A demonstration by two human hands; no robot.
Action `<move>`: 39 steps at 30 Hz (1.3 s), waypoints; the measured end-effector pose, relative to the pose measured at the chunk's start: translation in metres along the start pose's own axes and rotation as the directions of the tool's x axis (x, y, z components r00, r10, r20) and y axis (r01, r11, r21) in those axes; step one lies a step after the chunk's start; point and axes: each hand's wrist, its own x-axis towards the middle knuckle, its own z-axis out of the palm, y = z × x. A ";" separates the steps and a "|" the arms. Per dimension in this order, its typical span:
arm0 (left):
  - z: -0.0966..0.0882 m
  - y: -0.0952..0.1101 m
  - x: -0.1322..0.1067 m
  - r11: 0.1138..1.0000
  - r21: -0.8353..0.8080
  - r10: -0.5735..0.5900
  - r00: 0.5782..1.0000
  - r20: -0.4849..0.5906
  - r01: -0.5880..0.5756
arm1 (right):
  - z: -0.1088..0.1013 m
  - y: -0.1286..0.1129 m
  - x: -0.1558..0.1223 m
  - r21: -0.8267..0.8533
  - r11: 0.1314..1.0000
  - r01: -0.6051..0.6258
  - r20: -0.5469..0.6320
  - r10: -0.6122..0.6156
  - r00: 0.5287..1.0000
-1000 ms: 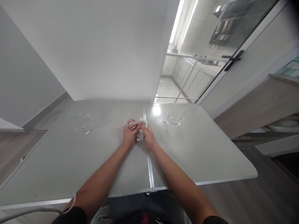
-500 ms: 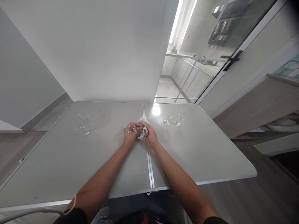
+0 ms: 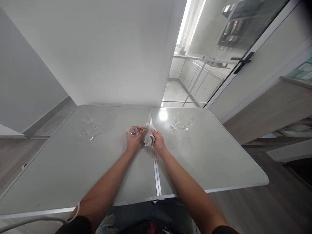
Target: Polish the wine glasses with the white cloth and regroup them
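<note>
My left hand [image 3: 134,140] is closed around a clear wine glass [image 3: 132,132], which lies on its side with the bowl toward the left. A white cloth [image 3: 149,135] is bunched at the foot end of the glass, covering part of it. My right hand [image 3: 158,141] grips this cloth from the right side, fingers partly hidden behind it. Both hands are close together over the middle of the table, near its seam.
The grey folding table [image 3: 73,172] has a metal seam. Two stemmed glasses, one [image 3: 174,126] beside another [image 3: 186,128], stand at the back right. Several clear glasses [image 3: 90,137] are at the left. A white wall [image 3: 117,58] rises behind, with a glass door [image 3: 209,65] at the right.
My left hand and the glass have shifted slightly left, away from my right hand. The cloth shows more between the hands. The other glasses stay in place.
</note>
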 end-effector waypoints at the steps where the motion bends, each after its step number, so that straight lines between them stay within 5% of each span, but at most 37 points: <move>1: 0.000 0.000 0.000 1.000 0.007 -0.001 1.000 0.015 0.001 | 0.000 -0.001 0.000 0.017 0.999 0.029 -0.007 -0.029 1.000; 7: 0.000 0.000 -0.001 1.000 0.023 0.000 1.000 0.014 -0.001 | -0.003 0.000 0.001 -0.057 0.997 -0.057 0.030 0.058 0.998; 12: 0.000 0.001 -0.003 0.999 0.044 -0.019 0.998 0.064 0.016 | -0.004 0.000 0.002 -0.029 0.998 0.061 -0.020 -0.062 0.998; 17: -0.001 0.000 -0.001 0.999 0.042 0.001 0.999 0.032 -0.002 | -0.004 -0.003 0.001 -0.086 0.996 -0.025 0.003 0.025 1.000; 22: -0.001 -0.002 -0.001 0.999 0.032 -0.041 0.997 0.060 0.039 | -0.006 -0.005 0.003 -0.079 0.993 0.084 -0.041 -0.087 0.995; 28: -0.002 -0.003 0.001 1.000 0.014 -0.029 0.999 0.045 0.028 | -0.008 -0.001 0.003 -0.226 0.972 0.058 -0.002 -0.060 0.998; 34: -0.005 -0.007 0.007 0.997 0.070 -0.007 0.998 -0.067 0.012 | -0.015 -0.012 0.001 -0.570 0.780 0.257 0.006 -0.310 0.951; 39: -0.002 -0.006 0.002 0.995 0.099 0.008 1.000 0.018 -0.009 | -0.014 -0.018 -0.005 -0.712 0.502 0.490 0.214 -0.509 0.834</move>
